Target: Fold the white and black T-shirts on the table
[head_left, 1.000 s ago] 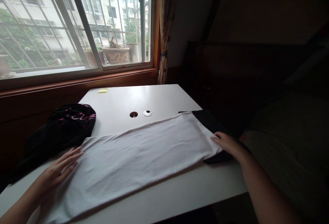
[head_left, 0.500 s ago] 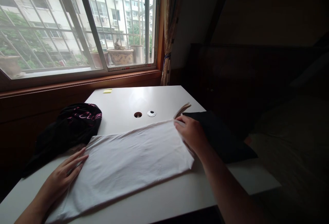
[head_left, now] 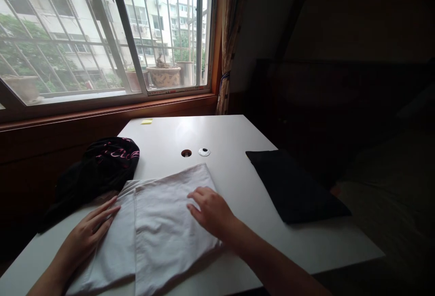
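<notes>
A white garment (head_left: 170, 223), which looks like a shirt, lies on the white table with its right part folded over toward the left. The folded layer ends in a straight edge a short way from its left side. My left hand (head_left: 86, 232) rests along the garment's left edge, fingers stretched out. Over the right half of the folded layer is my right hand (head_left: 210, 210), palm down, with fingers slightly bent and thumb apart. Nothing shows in its grasp. Wrinkles run across the top layer.
A black cloth item with pink lettering (head_left: 108, 160) is heaped at the table's left edge. On the right lies a dark folded cloth (head_left: 295, 187). Behind the garment are a round cable hole (head_left: 186, 153), a white ring (head_left: 204, 152) and a yellow sticky note (head_left: 147, 122).
My right hand has brought the garment's right end over to the left, laid it on the rest and let go. My left hand has stayed at the left edge.
</notes>
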`<state>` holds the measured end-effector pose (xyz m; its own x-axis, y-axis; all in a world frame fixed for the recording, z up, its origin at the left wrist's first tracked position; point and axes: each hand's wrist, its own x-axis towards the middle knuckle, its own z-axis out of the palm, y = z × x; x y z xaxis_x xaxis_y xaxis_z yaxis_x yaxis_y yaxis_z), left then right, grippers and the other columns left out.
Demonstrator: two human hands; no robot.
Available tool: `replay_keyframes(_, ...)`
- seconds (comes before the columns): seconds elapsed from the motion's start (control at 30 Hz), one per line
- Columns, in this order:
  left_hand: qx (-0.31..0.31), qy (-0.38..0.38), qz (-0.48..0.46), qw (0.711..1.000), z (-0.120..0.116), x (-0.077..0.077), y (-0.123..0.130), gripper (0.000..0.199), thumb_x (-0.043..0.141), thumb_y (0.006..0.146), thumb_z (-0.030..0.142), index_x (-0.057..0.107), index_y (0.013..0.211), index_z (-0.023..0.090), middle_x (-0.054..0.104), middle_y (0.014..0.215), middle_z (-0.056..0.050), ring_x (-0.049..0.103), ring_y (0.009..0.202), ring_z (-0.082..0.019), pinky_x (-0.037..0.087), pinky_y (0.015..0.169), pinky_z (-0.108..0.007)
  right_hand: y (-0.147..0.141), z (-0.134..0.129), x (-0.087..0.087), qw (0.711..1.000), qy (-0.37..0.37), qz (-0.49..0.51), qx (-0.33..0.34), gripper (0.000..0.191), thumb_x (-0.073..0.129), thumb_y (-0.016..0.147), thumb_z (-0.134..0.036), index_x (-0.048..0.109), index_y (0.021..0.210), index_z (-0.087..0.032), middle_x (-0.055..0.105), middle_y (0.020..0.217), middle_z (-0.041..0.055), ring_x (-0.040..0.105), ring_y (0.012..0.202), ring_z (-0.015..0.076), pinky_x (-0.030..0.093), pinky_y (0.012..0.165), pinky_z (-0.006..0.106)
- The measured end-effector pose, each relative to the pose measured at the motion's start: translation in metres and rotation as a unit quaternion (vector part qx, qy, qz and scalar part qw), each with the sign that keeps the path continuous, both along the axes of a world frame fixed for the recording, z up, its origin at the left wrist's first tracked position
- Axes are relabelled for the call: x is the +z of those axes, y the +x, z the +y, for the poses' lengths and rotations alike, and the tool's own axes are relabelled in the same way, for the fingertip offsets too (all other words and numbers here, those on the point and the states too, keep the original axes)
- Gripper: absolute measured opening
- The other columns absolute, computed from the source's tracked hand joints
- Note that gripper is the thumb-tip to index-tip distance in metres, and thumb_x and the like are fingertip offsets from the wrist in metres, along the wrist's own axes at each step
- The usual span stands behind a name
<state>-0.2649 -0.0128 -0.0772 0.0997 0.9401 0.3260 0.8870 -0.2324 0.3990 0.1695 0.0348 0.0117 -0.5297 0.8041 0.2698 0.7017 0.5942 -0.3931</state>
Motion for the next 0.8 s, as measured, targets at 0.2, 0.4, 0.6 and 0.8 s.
replay_keyframes(0.2, 0.002, 0.002, -0.009, 1.000, 0.001, -0.003, -0.002, 0.043, 0.056, 0.093, 0.055, 0.073, 0.127, 0.035, 0.058, 0.152, 0.000, 0.057, 0.137, -0.029, 0.042, 0.117, -0.045, 0.046, 0.026, -0.044, 0.989, 0.017, -0.033, -0.145, 0.055, 0.068, 0.092, -0.026, 0.053, 0.145, -0.025, 0.059, 0.132, 0.0122, 0.059, 0.111, 0.0282, 0.055, 0.096, 0.043)
replay_keyframes(0.4, 0.025, -0.008, -0.019, 0.999, -0.002, 0.004, 0.004, 0.044, 0.058, 0.091, 0.057, 0.075, 0.124, 0.035, 0.061, 0.149, -0.001, 0.061, 0.134, -0.030, 0.046, 0.114, -0.045, 0.049, 0.030, -0.053, 0.987, 0.020, 0.013, -0.161, 0.056, 0.067, 0.091, -0.019, 0.052, 0.144, -0.025, 0.058, 0.131, 0.0129, 0.059, 0.108, 0.0288, 0.054, 0.097, 0.046)
replay_keyframes(0.6, 0.054, -0.003, -0.019, 0.998, -0.003, 0.010, 0.007, 0.043, 0.058, 0.089, 0.060, 0.077, 0.119, 0.037, 0.069, 0.139, 0.000, 0.069, 0.122, -0.030, 0.057, 0.103, -0.040, 0.062, 0.043, -0.057, 0.978, -0.097, 0.098, -0.159, 0.055, 0.060, 0.089, -0.008, 0.055, 0.140, -0.030, 0.054, 0.122, 0.0057, 0.065, 0.090, 0.0159, 0.055, 0.083, 0.028)
replay_keyframes(0.8, 0.052, -0.022, -0.047, 0.997, -0.005, 0.012, 0.005, 0.050, 0.055, 0.091, 0.065, 0.072, 0.128, 0.036, 0.068, 0.141, -0.001, 0.065, 0.128, -0.031, 0.052, 0.110, -0.047, 0.087, 0.064, -0.055, 0.974, -0.077, 0.107, -0.183, 0.049, 0.058, 0.091, -0.008, 0.060, 0.136, -0.028, 0.052, 0.112, 0.0040, 0.064, 0.087, 0.0155, 0.054, 0.082, 0.028)
